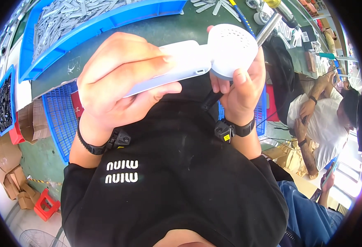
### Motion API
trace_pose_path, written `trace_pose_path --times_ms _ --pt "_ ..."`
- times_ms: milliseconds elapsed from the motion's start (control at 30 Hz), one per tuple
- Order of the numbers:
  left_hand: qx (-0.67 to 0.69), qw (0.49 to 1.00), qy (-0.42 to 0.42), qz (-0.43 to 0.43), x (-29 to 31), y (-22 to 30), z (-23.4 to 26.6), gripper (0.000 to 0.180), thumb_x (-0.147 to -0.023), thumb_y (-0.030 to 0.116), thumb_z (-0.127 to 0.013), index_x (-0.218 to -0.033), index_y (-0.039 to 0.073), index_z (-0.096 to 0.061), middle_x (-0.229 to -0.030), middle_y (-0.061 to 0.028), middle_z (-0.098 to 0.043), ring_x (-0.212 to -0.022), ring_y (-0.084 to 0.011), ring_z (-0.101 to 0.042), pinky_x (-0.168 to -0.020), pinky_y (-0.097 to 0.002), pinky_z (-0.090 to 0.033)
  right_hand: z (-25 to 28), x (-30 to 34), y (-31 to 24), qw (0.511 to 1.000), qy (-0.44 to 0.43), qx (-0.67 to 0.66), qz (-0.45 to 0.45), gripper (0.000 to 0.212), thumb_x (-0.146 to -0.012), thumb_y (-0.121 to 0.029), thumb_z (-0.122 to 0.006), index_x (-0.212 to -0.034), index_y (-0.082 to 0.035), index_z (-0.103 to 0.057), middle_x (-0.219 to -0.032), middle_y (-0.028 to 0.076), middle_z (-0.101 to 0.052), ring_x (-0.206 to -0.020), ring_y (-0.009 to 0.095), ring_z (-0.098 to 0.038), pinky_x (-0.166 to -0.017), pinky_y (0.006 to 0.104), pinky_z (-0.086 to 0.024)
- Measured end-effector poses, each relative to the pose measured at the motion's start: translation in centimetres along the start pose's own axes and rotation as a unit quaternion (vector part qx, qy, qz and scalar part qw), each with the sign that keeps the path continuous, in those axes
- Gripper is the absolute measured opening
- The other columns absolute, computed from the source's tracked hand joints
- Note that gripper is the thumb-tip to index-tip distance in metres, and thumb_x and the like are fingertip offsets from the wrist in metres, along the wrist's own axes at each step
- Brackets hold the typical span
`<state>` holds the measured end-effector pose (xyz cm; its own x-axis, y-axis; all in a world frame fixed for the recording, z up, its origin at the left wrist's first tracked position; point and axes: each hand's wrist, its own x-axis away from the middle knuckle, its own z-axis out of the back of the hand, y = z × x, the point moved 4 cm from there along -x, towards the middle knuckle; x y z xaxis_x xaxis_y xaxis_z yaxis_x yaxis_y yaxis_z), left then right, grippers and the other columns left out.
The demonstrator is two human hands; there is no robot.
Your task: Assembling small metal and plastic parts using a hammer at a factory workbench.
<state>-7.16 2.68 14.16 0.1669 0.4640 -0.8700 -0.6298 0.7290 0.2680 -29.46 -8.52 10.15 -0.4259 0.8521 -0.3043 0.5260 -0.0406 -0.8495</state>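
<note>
A white handheld fan (189,57) is held up above the table edge, in front of my chest. Its round head (232,47) has a patch of small slots and points to the right. On the lower edge of its body, near the joint with the head, is a small port. My left hand (117,78) is closed round the body, thumb below and fingers above. Fingers and thumb of my right hand (247,88) grip the round head from behind and below. Part of the right fingers is hidden behind the head.
A blue tray (119,22) of grey strips lies at the far left of the green table (61,76). A smaller blue tray (0,123) holds black parts. A metal-shafted tool (268,29) stands far right. Co-workers (319,123) sit at right; a red stool (46,204) stands lower left.
</note>
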Motion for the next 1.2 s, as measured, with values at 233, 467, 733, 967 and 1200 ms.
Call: trace_pose_path --times_ms 233,467,733,967,1200 --pt "0.014 0.999 0.006 0.047 0.8 -0.1 -0.5 0.043 -0.08 0.011 -0.099 -0.115 -0.003 -0.078 -0.109 -0.0183 -0.075 -0.093 -0.03 -0.074 -0.077 -0.0383 -0.059 0.3 -0.1 0.4 0.999 -0.016 0.037 0.02 0.065 -0.095 -0.011 -0.081 -0.148 0.004 -0.047 -0.103 0.012 -0.073 -0.059 0.008 -0.059 -0.052 0.0266 -0.054" --pt "0.047 0.995 0.021 0.09 1.9 -1.1 -1.0 0.047 -0.078 0.006 -0.097 -0.12 -0.003 -0.077 -0.113 -0.0208 -0.075 -0.097 -0.0287 -0.075 -0.08 -0.0362 -0.061 0.7 0.0 1.3 0.999 0.0 0.04 0.006 0.058 -0.098 -0.011 -0.081 -0.145 0.006 -0.05 -0.1 0.01 -0.072 -0.058 0.008 -0.058 -0.052 0.0267 -0.054" --pt "0.085 0.988 0.039 0.122 3.0 -2.4 -1.9 0.057 -0.077 -0.003 -0.099 -0.121 0.003 -0.064 -0.12 -0.0207 -0.076 -0.106 -0.0262 -0.075 -0.089 -0.0363 -0.062 1.2 -0.5 1.8 0.998 0.019 0.063 -0.013 0.057 -0.098 -0.01 -0.082 -0.143 0.006 -0.052 -0.099 0.009 -0.071 -0.06 0.008 -0.059 -0.054 0.0258 -0.054" --pt "0.033 0.99 0.045 0.126 4.0 -3.5 -2.4 0.06 -0.075 0.001 -0.102 -0.117 0.006 -0.059 -0.12 -0.0207 -0.075 -0.106 -0.0263 -0.074 -0.088 -0.0364 -0.061 2.5 -0.4 2.8 0.996 0.004 0.083 -0.024 0.061 -0.093 -0.007 -0.084 -0.144 0.005 -0.052 -0.105 0.011 -0.073 -0.064 0.009 -0.062 -0.056 0.025 -0.055" --pt "0.01 0.989 0.058 0.138 4.2 -3.7 -3.3 0.05 -0.075 0.012 -0.104 -0.109 0.003 -0.069 -0.107 -0.0157 -0.078 -0.097 -0.0276 -0.078 -0.08 -0.0354 -0.063 4.3 0.1 4.4 0.992 0.013 0.103 -0.067 0.059 -0.096 -0.008 -0.081 -0.146 0.005 -0.053 -0.1 0.008 -0.073 -0.064 0.007 -0.062 -0.055 0.0237 -0.053"
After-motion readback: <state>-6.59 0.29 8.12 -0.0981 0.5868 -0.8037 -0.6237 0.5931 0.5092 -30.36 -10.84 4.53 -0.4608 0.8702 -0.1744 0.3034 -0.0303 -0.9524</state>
